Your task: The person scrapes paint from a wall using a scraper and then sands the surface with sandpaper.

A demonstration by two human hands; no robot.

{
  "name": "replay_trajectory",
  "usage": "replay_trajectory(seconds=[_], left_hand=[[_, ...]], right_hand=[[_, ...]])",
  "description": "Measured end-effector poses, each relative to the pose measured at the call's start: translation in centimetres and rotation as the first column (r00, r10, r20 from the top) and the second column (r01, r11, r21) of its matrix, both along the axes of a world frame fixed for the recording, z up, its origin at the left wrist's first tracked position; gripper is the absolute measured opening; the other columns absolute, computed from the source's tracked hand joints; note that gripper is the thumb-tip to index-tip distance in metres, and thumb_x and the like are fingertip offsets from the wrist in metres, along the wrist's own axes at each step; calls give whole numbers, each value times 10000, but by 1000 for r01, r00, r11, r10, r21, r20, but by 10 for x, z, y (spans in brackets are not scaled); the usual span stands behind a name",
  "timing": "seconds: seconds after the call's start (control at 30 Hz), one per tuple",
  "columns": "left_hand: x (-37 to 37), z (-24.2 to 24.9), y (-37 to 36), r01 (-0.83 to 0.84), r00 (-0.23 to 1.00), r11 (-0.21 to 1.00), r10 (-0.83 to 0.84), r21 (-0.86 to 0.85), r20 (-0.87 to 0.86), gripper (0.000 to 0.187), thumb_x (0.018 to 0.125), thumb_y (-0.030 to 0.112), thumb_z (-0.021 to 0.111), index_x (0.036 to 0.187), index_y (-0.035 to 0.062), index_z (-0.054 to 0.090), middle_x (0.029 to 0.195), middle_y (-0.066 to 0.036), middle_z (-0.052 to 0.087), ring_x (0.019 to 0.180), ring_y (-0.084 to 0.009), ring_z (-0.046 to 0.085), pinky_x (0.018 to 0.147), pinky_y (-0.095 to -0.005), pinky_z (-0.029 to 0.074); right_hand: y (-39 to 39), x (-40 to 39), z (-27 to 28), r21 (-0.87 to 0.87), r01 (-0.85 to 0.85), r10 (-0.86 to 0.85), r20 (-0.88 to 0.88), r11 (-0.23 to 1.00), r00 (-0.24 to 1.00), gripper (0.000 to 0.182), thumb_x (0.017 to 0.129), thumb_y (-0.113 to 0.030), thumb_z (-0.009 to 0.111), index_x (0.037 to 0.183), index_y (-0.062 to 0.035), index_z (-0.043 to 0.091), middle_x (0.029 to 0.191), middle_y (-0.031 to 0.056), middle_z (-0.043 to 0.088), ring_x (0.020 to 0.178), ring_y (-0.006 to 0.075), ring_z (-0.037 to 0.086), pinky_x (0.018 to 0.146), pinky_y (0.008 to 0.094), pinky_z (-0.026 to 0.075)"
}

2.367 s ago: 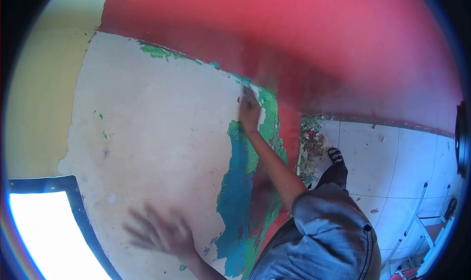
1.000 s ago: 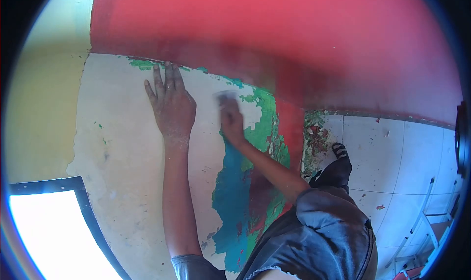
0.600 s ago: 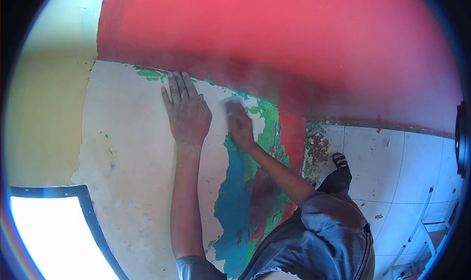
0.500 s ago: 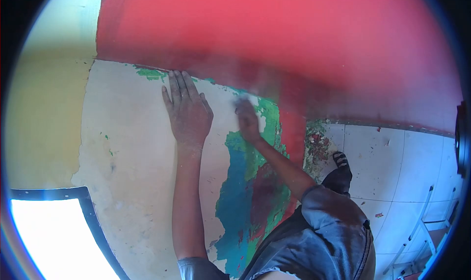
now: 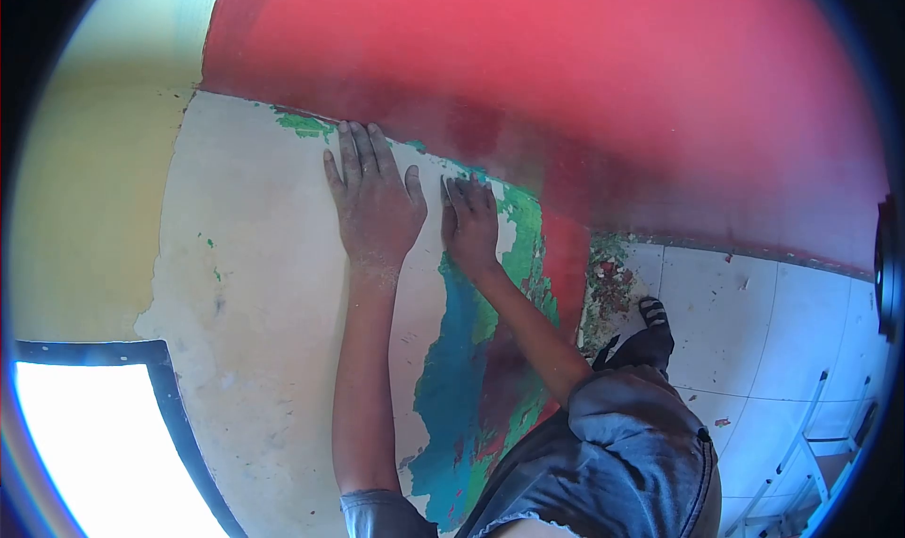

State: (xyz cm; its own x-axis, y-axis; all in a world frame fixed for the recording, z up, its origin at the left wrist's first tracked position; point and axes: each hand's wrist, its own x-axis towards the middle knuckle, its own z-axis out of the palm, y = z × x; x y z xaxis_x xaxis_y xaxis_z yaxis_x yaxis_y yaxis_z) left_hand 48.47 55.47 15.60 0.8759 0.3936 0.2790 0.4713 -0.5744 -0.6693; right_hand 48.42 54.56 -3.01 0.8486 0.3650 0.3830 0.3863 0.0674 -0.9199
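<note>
My left hand (image 5: 380, 198) lies flat with its fingers spread on the bare, pale part of the wall (image 5: 273, 227), fingertips at the seam below the red painted surface (image 5: 471, 48). To its right, my right hand (image 5: 471, 222) is closed against the wall by the same seam. A thin edge seems to show beside its fingers, too small to name. Green paint remnants (image 5: 520, 231) border the right hand. Below it runs a ragged patch of blue paint (image 5: 448, 378). A small green patch (image 5: 306, 125) sits left of my left fingertips.
Paint flakes (image 5: 608, 288) lie on the white tiled floor (image 5: 716, 302) along the wall's foot, near my foot (image 5: 652, 312) in a striped sandal. A metal ladder (image 5: 815, 453) stands at lower right. A bright, dark-framed opening (image 5: 85, 425) is at lower left.
My right hand was blurred by motion and is now sharp, slightly higher on the wall. The view has shifted a little; my left hand stays flat on the wall.
</note>
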Motion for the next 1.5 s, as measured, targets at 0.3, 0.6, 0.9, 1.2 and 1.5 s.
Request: replay_trajectory(seconds=[0.3, 0.6, 0.9, 1.2, 1.5], left_hand=[[3, -3, 0, -1, 1000, 1000, 1, 10, 2, 619, 883, 312, 451, 1349, -67, 301, 1401, -223, 326, 1360, -305, 204, 1101, -472, 122], [6, -6, 2, 49, 997, 999, -49, 3, 54, 638, 855, 330, 479, 1313, -93, 346, 1371, -255, 354, 1354, -320, 217, 1100, -476, 127], [0, -3, 1, 46, 998, 996, -43, -73, 46, 640, 861, 313, 483, 1329, -91, 317, 1383, -252, 336, 1356, -328, 205, 1102, -464, 132], [2, -2, 3, 75, 995, 993, -69, -86, 73, 648, 854, 316, 485, 1330, -90, 315, 1376, -249, 348, 1358, -322, 200, 1107, -443, 129], [-10, 4, -3, 85, 995, 978, -74, -189, 65, 633, 843, 278, 516, 1344, -53, 314, 1395, -234, 325, 1357, -321, 202, 1102, -458, 141]], right_hand=[[9, -18, 5, 295, -9, 86, -247, 955, 965, 375, 872, -38, 482, 1246, -29, 499, 1322, 241, 425, 1235, 351, 409, 1045, 414, 289], [51, -23, -128, 463, 280, 39, -568, 841, 822, 248, 841, -19, 511, 1079, 0, 582, 1041, 113, 537, 1052, 237, 496, 932, 321, 407], [23, -17, -102, 374, 148, 95, -560, 916, 823, 282, 905, -40, 435, 1144, 49, 556, 1217, 164, 548, 1169, 243, 483, 1013, 343, 344], [37, -17, -74, 412, 86, 39, -286, 907, 958, 340, 863, -91, 497, 1195, -61, 566, 1252, 182, 484, 1170, 323, 437, 1001, 408, 343], [19, -21, 17, 500, -15, 107, -155, 866, 982, 252, 882, -13, 424, 1096, 12, 554, 1239, 133, 511, 1136, 204, 493, 935, 330, 409]])
